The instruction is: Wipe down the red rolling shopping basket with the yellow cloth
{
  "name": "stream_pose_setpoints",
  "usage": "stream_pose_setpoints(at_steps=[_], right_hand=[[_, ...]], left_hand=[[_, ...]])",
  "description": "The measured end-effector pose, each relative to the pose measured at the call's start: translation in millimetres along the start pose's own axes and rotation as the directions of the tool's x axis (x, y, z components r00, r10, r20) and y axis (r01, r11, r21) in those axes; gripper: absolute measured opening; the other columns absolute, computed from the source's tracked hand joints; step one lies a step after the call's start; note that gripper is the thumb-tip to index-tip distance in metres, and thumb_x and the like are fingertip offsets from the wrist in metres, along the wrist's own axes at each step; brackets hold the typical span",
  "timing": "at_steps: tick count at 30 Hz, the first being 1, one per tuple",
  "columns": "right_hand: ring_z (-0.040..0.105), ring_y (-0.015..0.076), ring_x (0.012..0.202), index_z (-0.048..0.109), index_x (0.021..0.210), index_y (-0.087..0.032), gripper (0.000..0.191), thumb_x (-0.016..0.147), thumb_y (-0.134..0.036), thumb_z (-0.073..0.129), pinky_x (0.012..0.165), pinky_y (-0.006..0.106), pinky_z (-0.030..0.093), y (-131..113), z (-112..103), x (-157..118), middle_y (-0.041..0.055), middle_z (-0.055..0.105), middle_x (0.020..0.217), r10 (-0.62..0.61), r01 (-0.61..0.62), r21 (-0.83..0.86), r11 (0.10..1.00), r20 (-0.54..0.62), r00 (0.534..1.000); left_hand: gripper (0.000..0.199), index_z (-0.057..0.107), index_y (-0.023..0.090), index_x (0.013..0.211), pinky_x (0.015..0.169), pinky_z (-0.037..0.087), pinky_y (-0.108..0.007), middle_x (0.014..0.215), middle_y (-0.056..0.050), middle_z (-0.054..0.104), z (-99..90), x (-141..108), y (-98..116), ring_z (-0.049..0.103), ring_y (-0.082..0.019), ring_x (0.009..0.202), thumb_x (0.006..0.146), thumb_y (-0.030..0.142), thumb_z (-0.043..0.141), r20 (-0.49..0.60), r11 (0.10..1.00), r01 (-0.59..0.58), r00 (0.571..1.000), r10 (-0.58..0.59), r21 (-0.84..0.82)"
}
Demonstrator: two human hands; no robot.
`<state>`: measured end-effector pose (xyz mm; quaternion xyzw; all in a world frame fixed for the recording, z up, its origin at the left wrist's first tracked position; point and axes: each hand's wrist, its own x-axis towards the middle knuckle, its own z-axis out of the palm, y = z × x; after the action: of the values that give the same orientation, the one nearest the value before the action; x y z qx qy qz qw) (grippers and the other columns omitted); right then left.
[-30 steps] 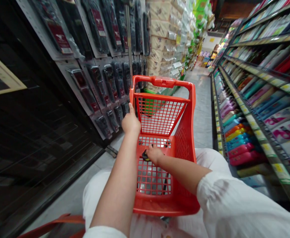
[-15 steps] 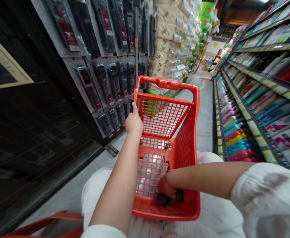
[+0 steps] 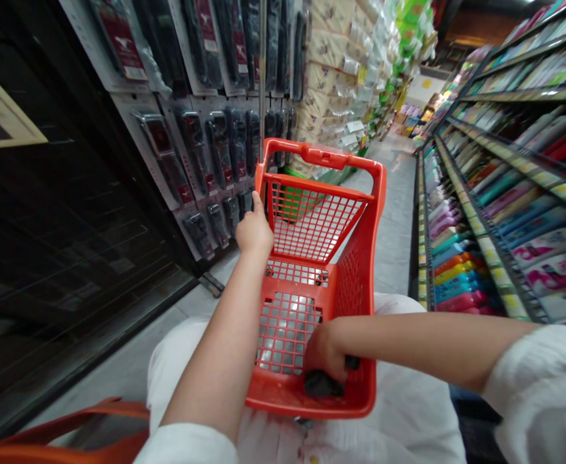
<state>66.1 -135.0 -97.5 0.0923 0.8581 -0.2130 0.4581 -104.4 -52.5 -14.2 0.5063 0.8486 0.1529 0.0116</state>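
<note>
A red plastic shopping basket cart stands between my knees, its grid floor and back panel showing. On its left rim rests my left hand, one finger stretched along the edge and the other fingers curled around the rim. Inside the basket, near its close end, my right hand is closed on a dark cloth-like item. The fingers of that hand are partly hidden, and the item's exact nature is unclear.
Packaged dark goods hang on a rack at the left, beside a black panel. Shelves of colourful bottles and packs line the right. A grey tiled aisle runs ahead. An orange-red object is at the lower left.
The basket and both hands appear slightly further left and higher in view. My right hand is still at the dark item, which has shifted a little within the basket.
</note>
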Motion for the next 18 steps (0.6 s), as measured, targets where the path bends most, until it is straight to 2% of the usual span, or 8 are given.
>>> stream_pose_setpoints(at_steps=[2, 3, 5, 7, 9, 12, 15, 18], right_hand=[[0.067, 0.0216, 0.067, 0.071, 0.069, -0.012, 0.02, 0.051, -0.011, 0.081, 0.059, 0.026, 0.051, 1, -18, -32, 0.0029, 0.068, 0.063, -0.061, 0.084, -0.099, 0.991, 0.218, 0.974], [0.068, 0.022, 0.069, 0.072, 0.074, -0.011, 0.02, 0.055, -0.012, 0.079, 0.059, 0.027, 0.051, 4, -28, -51, 0.0047, 0.07, 0.068, -0.042, 0.069, -0.135, 0.988, 0.2, 0.979], [0.069, 0.0251, 0.074, 0.073, 0.079, -0.012, 0.017, 0.062, -0.012, 0.075, 0.062, 0.031, 0.052, 12, -47, -87, 0.0091, 0.073, 0.077, 0.128, -0.126, -0.232, 0.965, -0.007, 0.992], [0.069, 0.0287, 0.084, 0.075, 0.083, -0.015, 0.017, 0.067, -0.012, 0.072, 0.068, 0.037, 0.053, 17, -56, -113, 0.012, 0.074, 0.086, 0.263, -0.321, -0.263, 0.91, -0.233, 0.936], [0.068, 0.0313, 0.093, 0.075, 0.088, -0.018, 0.018, 0.071, -0.013, 0.069, 0.075, 0.042, 0.052, 17, -56, -125, 0.0121, 0.075, 0.095, 0.273, -0.366, -0.292, 0.884, -0.314, 0.909], [0.067, 0.0311, 0.099, 0.074, 0.096, -0.021, 0.022, 0.077, -0.014, 0.065, 0.076, 0.041, 0.051, 5, -46, -121, 0.0105, 0.074, 0.102, 0.196, -0.274, -0.361, 0.892, -0.239, 0.951], [0.068, 0.0255, 0.094, 0.073, 0.102, -0.023, 0.026, 0.078, -0.017, 0.065, 0.067, 0.031, 0.049, -16, -34, -111, 0.0077, 0.074, 0.103, 0.046, -0.086, -0.368, 0.926, -0.118, 0.992], [0.068, 0.0213, 0.08, 0.073, 0.1, -0.024, 0.027, 0.074, -0.024, 0.07, 0.057, 0.028, 0.043, -35, -18, -113, 0.0043, 0.075, 0.093, -0.131, 0.084, -0.34, 0.937, -0.118, 0.984]], left_hand=[[0.072, 0.008, 0.017, 0.157, 0.081, 0.053, -0.036, 0.108, -0.017, 0.069, 0.0, 1, -1, 0.069, -0.027, 0.094, 0.092, 0.014, 0.039, 0.004, 1.0, -0.013, 1.0, 0.013, -0.007], [0.074, 0.008, 0.018, 0.157, 0.081, 0.053, -0.036, 0.108, -0.017, 0.069, -0.3, 2, -1, 0.069, -0.027, 0.094, 0.091, 0.013, 0.04, 0.008, 1.0, -0.013, 1.0, 0.013, -0.008], [0.076, 0.008, 0.019, 0.157, 0.082, 0.052, -0.035, 0.108, -0.016, 0.069, -1.5, 3, 0, 0.069, -0.026, 0.095, 0.089, 0.012, 0.042, 0.015, 1.0, -0.004, 1.0, 0.004, -0.004], [0.079, 0.008, 0.019, 0.157, 0.082, 0.052, -0.035, 0.11, -0.016, 0.069, -3.3, 3, 1, 0.069, -0.026, 0.097, 0.088, 0.011, 0.043, 0.019, 1.0, 0.009, 1.0, -0.009, 0.008], [0.079, 0.007, 0.017, 0.157, 0.082, 0.053, -0.035, 0.11, -0.017, 0.069, -4.9, 2, 2, 0.069, -0.027, 0.098, 0.087, 0.01, 0.043, 0.013, 1.0, 0.016, 1.0, -0.016, 0.019], [0.078, 0.008, 0.016, 0.157, 0.082, 0.053, -0.036, 0.11, -0.018, 0.069, -6.1, -1, 4, 0.069, -0.029, 0.097, 0.087, 0.011, 0.042, -0.005, 1.0, 0.011, 1.0, -0.011, 0.029], [0.078, 0.007, 0.017, 0.157, 0.083, 0.052, -0.036, 0.11, -0.018, 0.069, -6.3, -2, 5, 0.069, -0.028, 0.097, 0.087, 0.012, 0.041, -0.015, 0.999, 0.01, 1.0, -0.009, 0.042], [0.077, 0.007, 0.016, 0.157, 0.081, 0.053, -0.037, 0.109, -0.018, 0.069, -7.0, -2, 4, 0.069, -0.028, 0.096, 0.088, 0.013, 0.04, -0.014, 0.999, 0.0, 1.0, 0.001, 0.053]])
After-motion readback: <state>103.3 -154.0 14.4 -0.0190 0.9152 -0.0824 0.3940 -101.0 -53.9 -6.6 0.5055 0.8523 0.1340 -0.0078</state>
